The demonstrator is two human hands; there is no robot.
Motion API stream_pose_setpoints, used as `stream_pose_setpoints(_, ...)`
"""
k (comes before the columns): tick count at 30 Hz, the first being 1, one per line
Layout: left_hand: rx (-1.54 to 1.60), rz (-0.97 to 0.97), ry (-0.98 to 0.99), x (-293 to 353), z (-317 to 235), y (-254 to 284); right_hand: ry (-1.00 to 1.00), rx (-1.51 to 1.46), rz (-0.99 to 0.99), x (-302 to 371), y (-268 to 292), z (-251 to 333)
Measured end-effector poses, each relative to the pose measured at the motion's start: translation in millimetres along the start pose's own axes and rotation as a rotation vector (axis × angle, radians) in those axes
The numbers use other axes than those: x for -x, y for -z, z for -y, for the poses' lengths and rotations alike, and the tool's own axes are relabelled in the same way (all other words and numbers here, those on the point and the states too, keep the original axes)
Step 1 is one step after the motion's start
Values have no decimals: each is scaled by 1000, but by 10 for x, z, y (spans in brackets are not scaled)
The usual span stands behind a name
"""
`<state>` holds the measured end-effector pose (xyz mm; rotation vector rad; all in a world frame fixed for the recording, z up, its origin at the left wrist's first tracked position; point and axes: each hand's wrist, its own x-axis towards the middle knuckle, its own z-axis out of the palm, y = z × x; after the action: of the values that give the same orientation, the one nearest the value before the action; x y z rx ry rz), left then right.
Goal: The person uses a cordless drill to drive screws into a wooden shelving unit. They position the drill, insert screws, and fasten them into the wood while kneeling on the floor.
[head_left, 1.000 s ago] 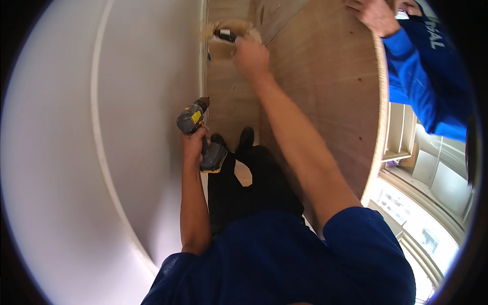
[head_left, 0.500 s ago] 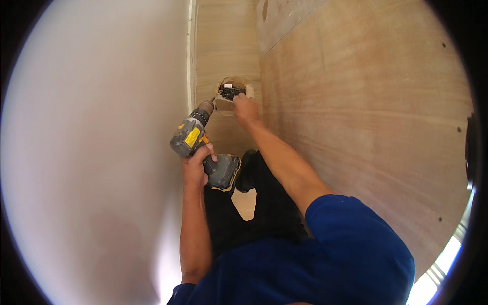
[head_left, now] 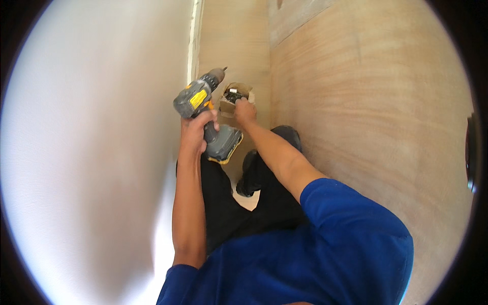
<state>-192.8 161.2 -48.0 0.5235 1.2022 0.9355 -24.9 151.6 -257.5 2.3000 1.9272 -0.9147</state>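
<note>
My left hand (head_left: pixel 194 129) is closed round the handle of a grey and black cordless drill (head_left: pixel 190 99) with yellow patches. Its chuck (head_left: pixel 215 76) and short bit point away from me to the upper right, apart from the hole. My right hand (head_left: pixel 245 112) reaches to a rough cutout (head_left: pixel 244 87) in the wooden panel. Its fingers are bent together at the edge of a dark fitting (head_left: pixel 232 96) with a small white patch, sitting in the opening. What the fingertips grip is hidden.
A pale wall (head_left: pixel 101 127) stands close on my left, and a large plywood panel (head_left: pixel 366 112) on my right. My black-clad legs (head_left: pixel 274 213) and dark shoes (head_left: pixel 287 134) take up the narrow space between them. A dark object (head_left: pixel 471 152) shows at the far right.
The drill has moved up and away from me, its bit swinging off the cutout's left edge to beyond it. My right hand stays at the fitting. My right foot now shows further forward.
</note>
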Motion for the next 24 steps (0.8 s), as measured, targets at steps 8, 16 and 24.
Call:
stream_pose_setpoints(8, 209, 84, 65, -42, 76, 0, -100, -17, 206, -212, -344, -234)
stream_pose_setpoints(16, 123, 53, -41, -25, 66, -48, -344, -67, 363, -73, -398, -584)
stream_pose_setpoints(24, 96, 8, -40, -33, 94, -91, -625, -300, 31, 117, -644, -435)
